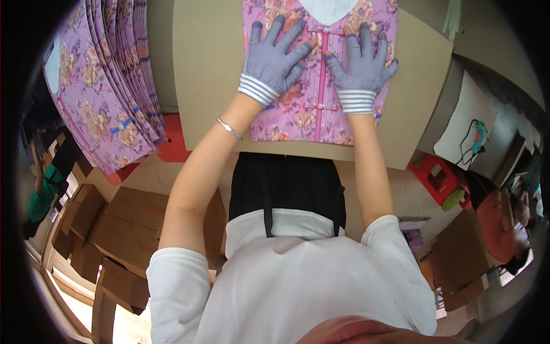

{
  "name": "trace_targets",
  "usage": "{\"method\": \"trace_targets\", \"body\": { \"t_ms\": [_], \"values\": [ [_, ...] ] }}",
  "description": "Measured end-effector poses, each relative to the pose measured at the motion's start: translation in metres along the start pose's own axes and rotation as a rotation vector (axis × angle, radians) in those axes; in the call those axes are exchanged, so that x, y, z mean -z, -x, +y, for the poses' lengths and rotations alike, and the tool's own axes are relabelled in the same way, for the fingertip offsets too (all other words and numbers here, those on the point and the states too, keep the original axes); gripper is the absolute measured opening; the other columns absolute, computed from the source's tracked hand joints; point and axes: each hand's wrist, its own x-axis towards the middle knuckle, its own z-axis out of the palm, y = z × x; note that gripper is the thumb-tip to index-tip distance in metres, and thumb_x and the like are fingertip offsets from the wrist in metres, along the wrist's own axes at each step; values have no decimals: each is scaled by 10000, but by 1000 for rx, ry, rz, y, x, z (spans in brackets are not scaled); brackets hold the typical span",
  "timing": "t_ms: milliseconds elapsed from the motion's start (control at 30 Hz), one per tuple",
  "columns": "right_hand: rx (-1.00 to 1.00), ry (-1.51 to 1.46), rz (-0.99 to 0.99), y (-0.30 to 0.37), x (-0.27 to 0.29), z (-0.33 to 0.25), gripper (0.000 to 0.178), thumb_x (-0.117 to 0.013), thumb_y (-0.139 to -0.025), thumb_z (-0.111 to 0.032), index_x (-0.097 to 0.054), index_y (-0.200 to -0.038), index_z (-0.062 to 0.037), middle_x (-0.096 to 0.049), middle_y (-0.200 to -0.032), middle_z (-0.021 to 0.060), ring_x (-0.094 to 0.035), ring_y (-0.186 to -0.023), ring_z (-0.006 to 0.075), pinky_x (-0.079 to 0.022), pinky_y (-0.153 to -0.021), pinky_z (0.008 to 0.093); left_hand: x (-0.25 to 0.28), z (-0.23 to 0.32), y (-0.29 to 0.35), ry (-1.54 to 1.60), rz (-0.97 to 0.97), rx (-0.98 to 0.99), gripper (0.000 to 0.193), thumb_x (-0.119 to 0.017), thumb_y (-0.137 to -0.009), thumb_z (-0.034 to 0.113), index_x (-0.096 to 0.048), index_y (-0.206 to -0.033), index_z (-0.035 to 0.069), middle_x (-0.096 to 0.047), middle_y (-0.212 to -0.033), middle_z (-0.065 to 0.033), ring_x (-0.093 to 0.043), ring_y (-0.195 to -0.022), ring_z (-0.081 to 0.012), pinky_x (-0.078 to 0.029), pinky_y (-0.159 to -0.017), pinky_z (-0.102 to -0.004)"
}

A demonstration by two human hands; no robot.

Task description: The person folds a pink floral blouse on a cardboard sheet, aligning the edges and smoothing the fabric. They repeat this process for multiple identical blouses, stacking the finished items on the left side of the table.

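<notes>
A folded pink-purple floral garment [303, 121] lies flat in front of me, with a darker pink placket and frog-style fastenings down its middle. White shows inside its neckline at the far end. My left hand [272, 66], in a grey-purple knit glove with a striped cuff, rests open on the garment's left half. On the right half lies my right hand [361, 73], gloved alike, its fingers spread. A few fingertips are bare. Neither hand grips anything. Small blue tabs show at the garment's sides, partly covered by the hands.
The garment lies on a tan board [209, 74]. To the left hangs a thick stack of matching folded garments [86, 92] over a red stool [175, 137]. Another red stool [432, 180], a teal corded tool [479, 135] and cardboard boxes [129, 221] stand around. People work at both sides.
</notes>
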Motion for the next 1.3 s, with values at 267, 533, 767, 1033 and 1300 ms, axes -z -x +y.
{"method": "trace_targets", "body": {
  "t_ms": [267, 533, 767, 1033, 1300],
  "values": [
    [-12, -3, 94, -35, -19, 4, 556, -645, -815, -502, -566, -1315, -271, -439, -1478, 2, -311, -1381, 338, -221, -970, 739, 3, 2, 0, 25, -34, 14, 499, -600, -802, 230, -598, -1300, 222, -391, -1508, -104, -337, -1371, -433, -203, -1085, -677],
    [-4, -1, 114, -35, -20, 2, 548, -646, -820, -485, -567, -1316, -267, -479, -1444, 4, -339, -1363, 335, -236, -960, 723, 4, 3, 0, 58, -24, 23, 522, -598, -796, 218, -585, -1318, 237, -394, -1506, -102, -332, -1375, -431, -192, -1092, -678],
    [-15, -13, 121, -35, -21, 0, 522, -643, -827, -480, -579, -1300, -270, -479, -1442, 1, -344, -1361, 331, -233, -960, 727, 4, 3, 1, 58, -37, 30, 498, -603, -798, 215, -592, -1294, 169, -402, -1500, -107, -328, -1382, -420, -184, -1098, -672],
    [-35, 70, 100, -36, -20, -3, 525, -620, -836, -513, -562, -1320, -318, -482, -1443, -24, -373, -1350, 306, -261, -954, 707, 6, 4, 2, 19, -78, -21, 457, -577, -849, 246, -589, -1298, 160, -434, -1491, -27, -338, -1390, -381, -148, -1096, -693],
    [89, 42, -32, -22, -12, 10, 589, -554, -884, -512, -515, -1371, -184, -436, -1478, 40, -361, -1373, 299, -246, -995, 718, 4, 4, 1, 2, -120, -55, 438, -539, -893, 245, -566, -1324, 171, -462, -1472, 15, -351, -1401, -297, -134, -1097, -697]
  ]
}}
